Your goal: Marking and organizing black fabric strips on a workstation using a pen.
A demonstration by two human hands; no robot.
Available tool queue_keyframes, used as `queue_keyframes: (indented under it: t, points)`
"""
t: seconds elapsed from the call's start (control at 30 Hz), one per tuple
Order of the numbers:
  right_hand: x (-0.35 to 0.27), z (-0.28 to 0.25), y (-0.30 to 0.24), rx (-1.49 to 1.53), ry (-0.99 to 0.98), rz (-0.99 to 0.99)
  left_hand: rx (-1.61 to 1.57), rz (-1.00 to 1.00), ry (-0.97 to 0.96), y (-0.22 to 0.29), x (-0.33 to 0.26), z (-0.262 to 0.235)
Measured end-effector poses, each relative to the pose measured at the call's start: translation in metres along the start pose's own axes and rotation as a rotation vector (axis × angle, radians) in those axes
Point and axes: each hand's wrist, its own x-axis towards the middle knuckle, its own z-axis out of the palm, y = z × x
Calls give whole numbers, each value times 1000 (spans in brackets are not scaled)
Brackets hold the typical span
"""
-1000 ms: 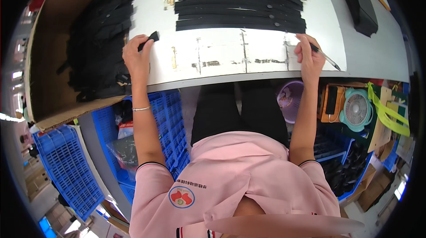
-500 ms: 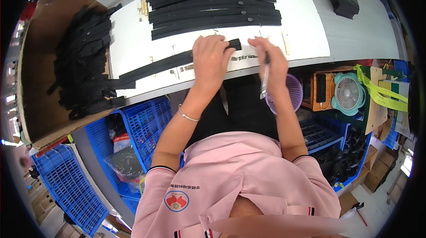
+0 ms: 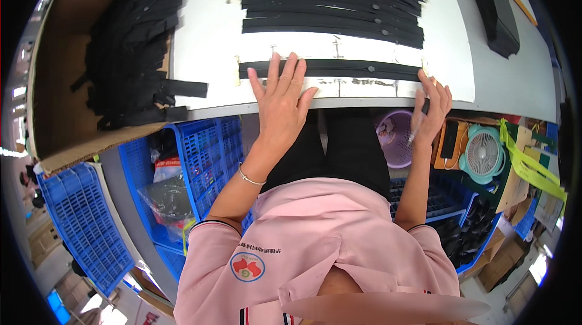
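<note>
A single black zipper [image 3: 339,69] lies straight across the white board [image 3: 206,46], a small grey slider showing right of its middle. My left hand [image 3: 282,98] is spread out over its left part, fingers apart and fingertips on or just past the tape. At the zipper's right end, my right hand [image 3: 431,110] reaches up with a fingertip on or beside the tip. A slim pen [image 3: 415,126] with a dark end is tucked in that hand, pointing back toward me. Beyond, several black zippers [image 3: 327,7] lie side by side in a stack of rows.
A cardboard box [image 3: 66,52] on the left holds a heap of black zippers [image 3: 127,40], some hanging over its edge. A black angular object [image 3: 494,13] lies at the far right. Below the table edge are blue crates [image 3: 209,161], a purple basket [image 3: 397,149] and a small fan [image 3: 483,154].
The zipper, slanted from the box before, now lies level on the board and farther right. My left hand has opened flat; my right hand has moved right to the zipper's end, still with the pen.
</note>
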Motion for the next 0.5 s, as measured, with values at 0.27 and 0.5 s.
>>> queue_keyframes:
  t: [0.27, 0.5]
  points:
    - [9, 2, -10, -55, 14, -31, 55, -144, 38, -40, -25, -15]
    - [49, 3, -105, 794, -151, 405, 40, -149, 92, -38, -25, -16]
